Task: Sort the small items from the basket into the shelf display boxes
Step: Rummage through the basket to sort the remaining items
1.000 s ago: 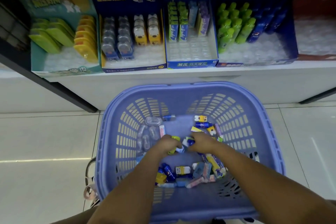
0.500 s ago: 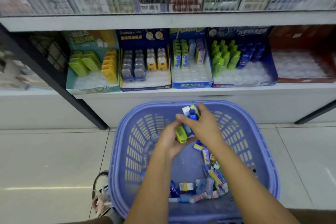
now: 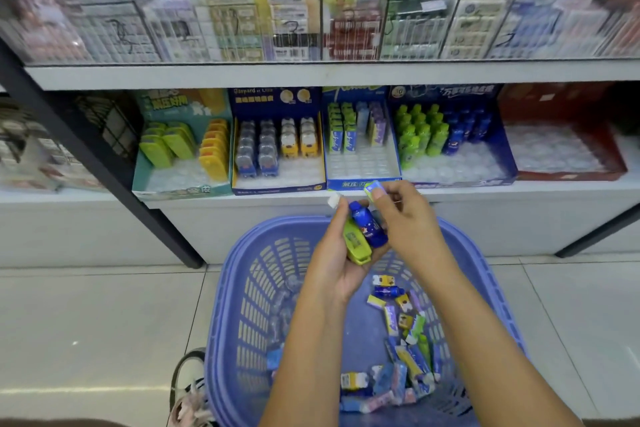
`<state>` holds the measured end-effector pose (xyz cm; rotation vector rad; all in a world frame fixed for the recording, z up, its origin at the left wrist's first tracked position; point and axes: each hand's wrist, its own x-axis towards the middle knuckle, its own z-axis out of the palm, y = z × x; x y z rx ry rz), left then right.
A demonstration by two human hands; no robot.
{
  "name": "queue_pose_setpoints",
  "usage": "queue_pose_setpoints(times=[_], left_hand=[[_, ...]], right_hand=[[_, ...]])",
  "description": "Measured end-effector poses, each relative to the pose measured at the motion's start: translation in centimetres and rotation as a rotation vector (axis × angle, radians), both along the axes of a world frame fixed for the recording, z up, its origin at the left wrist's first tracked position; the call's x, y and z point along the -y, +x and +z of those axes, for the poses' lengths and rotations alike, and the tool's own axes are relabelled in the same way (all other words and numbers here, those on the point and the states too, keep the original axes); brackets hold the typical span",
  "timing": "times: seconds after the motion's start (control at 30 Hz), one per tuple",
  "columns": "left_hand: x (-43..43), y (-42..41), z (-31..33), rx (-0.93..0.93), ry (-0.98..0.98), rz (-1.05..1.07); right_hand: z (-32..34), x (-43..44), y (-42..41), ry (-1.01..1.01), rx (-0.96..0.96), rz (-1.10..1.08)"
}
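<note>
Shelf (image 3: pixel 519 191) w/ display boxes (image 3: pixel 277 185) is filling the view just ahead of both hands, now up out of the basket (image 3: pixel 239 256): L hand (image 3: pixel 337 265) is gripping a blue bottle (image 3: pixel 369 225) & green case (image 3: pixel 356 245), R hand (image 3: pixel 407 220) is pinching a small pack (image 3: pixel 373 188) just above, so shelving looks to be starting.

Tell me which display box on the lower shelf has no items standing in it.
The red display box, at the far right: only its white tray shows, while the other four hold items.
</note>
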<state>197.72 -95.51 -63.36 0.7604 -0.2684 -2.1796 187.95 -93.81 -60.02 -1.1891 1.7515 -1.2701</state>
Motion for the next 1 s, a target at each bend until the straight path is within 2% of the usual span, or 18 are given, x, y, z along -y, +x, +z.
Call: queue_pose_setpoints(times=[0.07,0.13,0.27,0.43,0.6,0.8,0.9,1.0], left_hand=[[0.2,0.0,0.5,0.002,0.002,0.013],[0.5,0.3,0.9,0.041,0.002,0.022],[1.3,1.2,0.9,0.170,-0.026,0.067],[2.1,2.7,0.9,0.257,-0.070,0.056],[2.6,3.8,0.9,0.343,-0.190,0.022],[3.1,4.3,0.6,0.397,-0.228,-0.001],[3.1,4.4,0.5,0.408,-0.258,-0.009],[3.2,4.6,0.5,0.426,-0.267,0.001]], right_hand=[[0.9,0.5,-1.4,-0.040,0.204,0.013],[1.8,1.6,-2.9,-0.104,0.220,0.008],[2.9,6.0,-4.9,-0.210,-0.015,-0.018],[1.6,11.5,-4.0,-0.238,-0.339,0.149],[0.0,13.8,-3.0,-0.232,-0.431,0.234],[0.3,14.9,-2.8,-0.166,-0.513,0.277],[0.0,14.7,-2.7,-0.158,-0.670,0.280],[-0.5,14.4,-2.4,-0.234,-0.789,0.256]])
